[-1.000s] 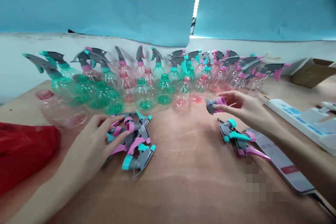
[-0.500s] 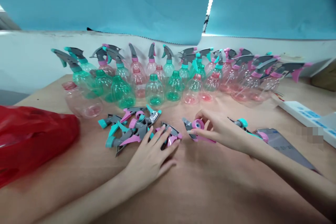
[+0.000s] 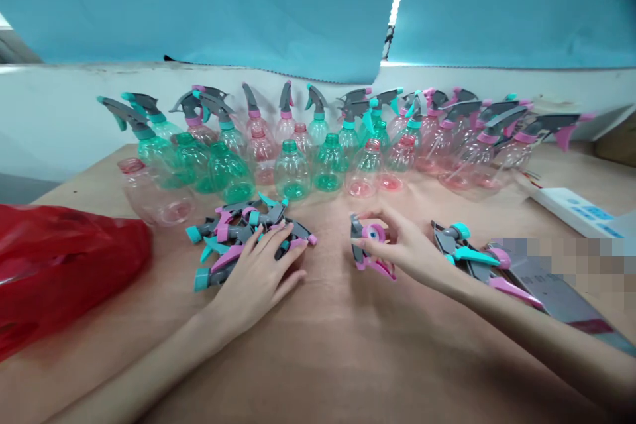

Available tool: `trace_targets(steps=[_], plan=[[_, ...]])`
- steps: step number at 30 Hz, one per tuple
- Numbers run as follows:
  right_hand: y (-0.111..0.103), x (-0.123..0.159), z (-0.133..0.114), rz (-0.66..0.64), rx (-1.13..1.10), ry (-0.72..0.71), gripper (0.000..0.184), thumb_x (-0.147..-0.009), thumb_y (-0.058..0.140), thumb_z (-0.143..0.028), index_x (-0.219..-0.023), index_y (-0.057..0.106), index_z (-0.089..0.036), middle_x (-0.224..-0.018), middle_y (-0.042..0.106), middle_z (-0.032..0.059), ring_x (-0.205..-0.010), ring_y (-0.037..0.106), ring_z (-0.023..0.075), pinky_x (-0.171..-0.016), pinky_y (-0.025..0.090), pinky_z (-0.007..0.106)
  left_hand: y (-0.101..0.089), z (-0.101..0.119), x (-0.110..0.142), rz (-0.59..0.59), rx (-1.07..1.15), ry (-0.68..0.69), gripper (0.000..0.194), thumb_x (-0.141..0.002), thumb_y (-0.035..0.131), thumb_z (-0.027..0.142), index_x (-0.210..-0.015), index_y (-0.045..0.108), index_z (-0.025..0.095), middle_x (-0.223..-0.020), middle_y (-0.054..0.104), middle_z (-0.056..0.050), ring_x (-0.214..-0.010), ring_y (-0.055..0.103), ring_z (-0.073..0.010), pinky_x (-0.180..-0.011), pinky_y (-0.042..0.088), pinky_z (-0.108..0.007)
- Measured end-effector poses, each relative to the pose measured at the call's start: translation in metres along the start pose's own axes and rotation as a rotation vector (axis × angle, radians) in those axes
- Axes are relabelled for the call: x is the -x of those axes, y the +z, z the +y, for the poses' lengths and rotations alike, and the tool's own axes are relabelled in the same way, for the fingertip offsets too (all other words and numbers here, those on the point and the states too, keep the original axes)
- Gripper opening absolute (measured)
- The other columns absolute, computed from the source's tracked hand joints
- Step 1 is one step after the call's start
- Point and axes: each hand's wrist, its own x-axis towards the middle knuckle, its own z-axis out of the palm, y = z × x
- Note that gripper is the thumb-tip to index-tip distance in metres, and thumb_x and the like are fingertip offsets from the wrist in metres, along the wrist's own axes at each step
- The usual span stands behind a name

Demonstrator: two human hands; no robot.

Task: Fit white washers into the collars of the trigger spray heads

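— Where do we have our hands?

— Our left hand (image 3: 258,273) lies palm down, fingers spread, over the near-left heap of spray heads (image 3: 231,256). Our right hand (image 3: 405,246) pinches a pink-collared spray head (image 3: 373,233) between thumb and fingers, near the middle of the bench (image 3: 318,351), apart from that heap.

— Can we see into the collar?

— We can. It's turned toward us, with a bluish-white piece inside the pink ring.

— What about the containers?

— We've got see-through bottles, tinted green or pink, grouped along the far side. Several in front have bare necks, like this green bottle (image 3: 293,172) and the pink bottle (image 3: 362,172) to its right. Those at the back and far right mostly wear spray heads.

— Anything inside?

— The colour deepens at the bases, but we can't tell whether that's liquid or only plastic. In some capped bottles (image 3: 464,162) at far right, thin pale lines slant down inside.

— And on the left?

— A red bag (image 3: 64,265); we can't see what it holds. Just beyond it, a pink open-necked bottle (image 3: 159,197) looks tilted.

— On the right?

— We see a second heap (image 3: 474,256) beside a phone (image 3: 556,285), with a power strip (image 3: 579,209) farther off.
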Motion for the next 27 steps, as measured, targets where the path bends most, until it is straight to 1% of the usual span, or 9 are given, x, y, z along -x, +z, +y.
trace_targets(steps=[3,7,9,12,16,19,21,24,27], plan=[[0.008,0.004,-0.002,-0.047,-0.002,-0.027,0.037,-0.075,0.071,-0.038,-0.103,0.057,-0.019,-0.085,0.062,0.0017,-0.072,0.066,0.016,-0.062,0.057,0.03,-0.007,0.021,-0.007,-0.007,0.203,-0.082,0.034,-0.095,0.045,0.036,-0.124,0.055,0.022,-0.133,0.054,-0.011,-0.126,0.048,-0.0288,-0.106,0.036,-0.052],[0.017,0.011,-0.004,-0.12,-0.076,-0.109,0.035,-0.074,0.074,-0.03,-0.105,0.06,-0.021,-0.11,0.06,0.0058,-0.087,0.067,0.0172,-0.069,0.057,0.03,-0.012,0.05,-0.028,-0.089,0.527,-0.179,0.029,-0.097,0.043,0.039,-0.12,0.051,0.023,-0.117,0.064,-0.005,-0.101,0.065,-0.0185,-0.084,0.055,-0.031],[0.021,0.014,-0.002,-0.136,-0.053,-0.114,0.029,-0.076,0.071,-0.025,-0.103,0.061,-0.021,-0.113,0.057,0.0068,-0.081,0.067,0.0147,-0.065,0.057,0.028,-0.011,0.058,-0.037,-0.12,0.649,-0.208,0.022,-0.093,0.049,0.035,-0.11,0.053,0.022,-0.109,0.066,-0.004,-0.095,0.067,-0.0178,-0.08,0.056,-0.029],[0.023,0.017,0.003,-0.084,0.157,-0.181,0.018,-0.08,0.066,-0.021,-0.098,0.064,-0.021,-0.111,0.055,0.0072,-0.072,0.064,0.0111,-0.062,0.057,0.027,-0.004,0.061,-0.045,-0.146,0.782,-0.248,0.014,-0.088,0.056,0.03,-0.097,0.055,0.02,-0.098,0.067,-0.003,-0.092,0.066,-0.0193,-0.077,0.056,-0.03],[0.023,0.022,0.011,0.002,0.419,-0.378,0.027,-0.085,0.064,-0.026,-0.111,0.063,-0.026,-0.11,0.057,0.009,-0.093,0.061,0.0197,-0.077,0.056,0.037,0.006,0.061,-0.046,-0.169,0.933,-0.302,0.026,-0.084,0.062,0.033,-0.105,0.051,0.021,-0.106,0.066,-0.005,-0.097,0.065,-0.0206,-0.08,0.056,-0.033],[0.019,0.026,0.016,0.027,0.458,-0.449,0.029,-0.087,0.063,-0.033,-0.115,0.062,-0.027,-0.116,0.055,0.0106,-0.107,0.056,0.0253,-0.087,0.052,0.043,0.006,0.062,-0.047,-0.202,1.016,-0.319,0.033,-0.084,0.063,0.035,-0.112,0.05,0.022,-0.11,0.065,-0.005,-0.099,0.065,-0.0208,-0.081,0.056,-0.033],[0.014,0.029,0.019,0.005,0.409,-0.436,0.027,-0.086,0.063,-0.035,-0.112,0.063,-0.028,-0.117,0.056,0.0093,-0.109,0.056,0.0247,-0.09,0.05,0.042,0.003,0.063,-0.049,-0.234,1.031,-0.311,0.028,-0.087,0.059,0.038,-0.11,0.054,0.023,-0.104,0.067,-0.003,-0.097,0.065,-0.0193,-0.082,0.054,-0.032],[0.005,0.034,0.024,-0.082,0.303,-0.333,0.026,-0.084,0.066,-0.036,-0.109,0.064,-0.027,-0.107,0.06,0.0059,-0.096,0.061,0.0199,-0.086,0.05,0.036,-0.002,0.065,-0.053,-0.318,1.026,-0.303,0.022,-0.092,0.05,0.039,-0.104,0.062,0.024,-0.099,0.068,0.0,-0.098,0.064,-0.0179,-0.087,0.05,-0.031],[0.0,0.039,0.029,-0.106,0.216,-0.261,0.028,-0.082,0.069,-0.037,-0.107,0.064,-0.024,-0.101,0.062,0.0043,-0.091,0.061,0.0182,-0.083,0.049,0.033,0.001,0.067,-0.056,-0.407,1.099,-0.327,0.024,-0.086,0.06,0.033,-0.108,0.061,0.025,-0.108,0.068,0.0,-0.102,0.063,-0.019,-0.088,0.05,-0.031]])
